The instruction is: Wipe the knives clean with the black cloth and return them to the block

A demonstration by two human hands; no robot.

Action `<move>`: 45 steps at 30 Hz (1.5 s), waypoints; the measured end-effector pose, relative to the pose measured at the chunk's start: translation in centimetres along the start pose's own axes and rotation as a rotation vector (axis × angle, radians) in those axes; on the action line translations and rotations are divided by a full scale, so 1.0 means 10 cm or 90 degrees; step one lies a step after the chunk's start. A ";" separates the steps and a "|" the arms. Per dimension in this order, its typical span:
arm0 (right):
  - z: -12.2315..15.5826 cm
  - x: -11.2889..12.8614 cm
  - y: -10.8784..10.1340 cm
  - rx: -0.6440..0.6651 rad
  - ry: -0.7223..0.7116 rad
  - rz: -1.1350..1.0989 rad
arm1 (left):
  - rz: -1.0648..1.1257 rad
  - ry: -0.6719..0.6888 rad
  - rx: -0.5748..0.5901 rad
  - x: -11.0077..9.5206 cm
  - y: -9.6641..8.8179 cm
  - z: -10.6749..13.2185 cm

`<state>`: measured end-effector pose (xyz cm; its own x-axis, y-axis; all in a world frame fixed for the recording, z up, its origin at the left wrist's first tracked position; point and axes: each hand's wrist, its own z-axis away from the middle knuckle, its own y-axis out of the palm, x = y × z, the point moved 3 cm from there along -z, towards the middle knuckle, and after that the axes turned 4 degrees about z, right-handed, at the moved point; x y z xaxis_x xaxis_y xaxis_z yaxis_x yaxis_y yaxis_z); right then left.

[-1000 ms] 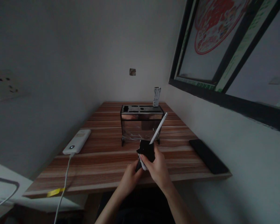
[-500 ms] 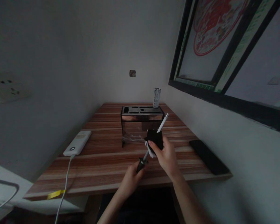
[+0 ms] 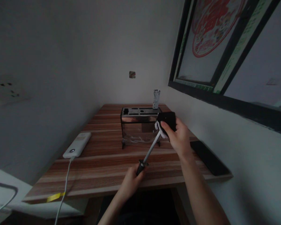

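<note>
My left hand [image 3: 132, 180] is closed round the black handle of a honing steel [image 3: 151, 149], whose rod slants up and to the right. My right hand [image 3: 178, 134] pinches a black cloth [image 3: 166, 120] with a white underside round the rod's upper end, hiding the tip. Behind the rod stands a knife block [image 3: 140, 118] with a slotted top, shiny front band and clear lower part. A silvery, wrapped upright piece [image 3: 156, 99] rises at the block's right end; what it is, I cannot make out.
The wood-grained table [image 3: 103, 168] sits between walls. A white power bank [image 3: 77, 145] with a cable [image 3: 66, 184] lies left, near a yellow tag [image 3: 53, 197]. A black phone-like slab [image 3: 209, 157] lies at the right edge. A framed window [image 3: 215, 75] is on the right wall.
My right hand and the cloth have slid up and to the right along the rod, baring its lower length and covering the tip that stuck out before. My left hand has hardly moved.
</note>
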<state>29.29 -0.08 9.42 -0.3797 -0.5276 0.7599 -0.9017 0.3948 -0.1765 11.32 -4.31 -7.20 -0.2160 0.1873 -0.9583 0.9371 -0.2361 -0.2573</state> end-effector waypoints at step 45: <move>1.09 -0.37 0.51 0.161 0.184 -0.016 | 0.059 0.021 -0.014 0.04 0.01 -0.04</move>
<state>23.88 -4.29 -1.13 -0.3154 -0.2859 0.9049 -0.9462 0.1668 -0.2771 11.39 -3.91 -7.59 -0.1198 0.1974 -0.9730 0.9582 -0.2333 -0.1653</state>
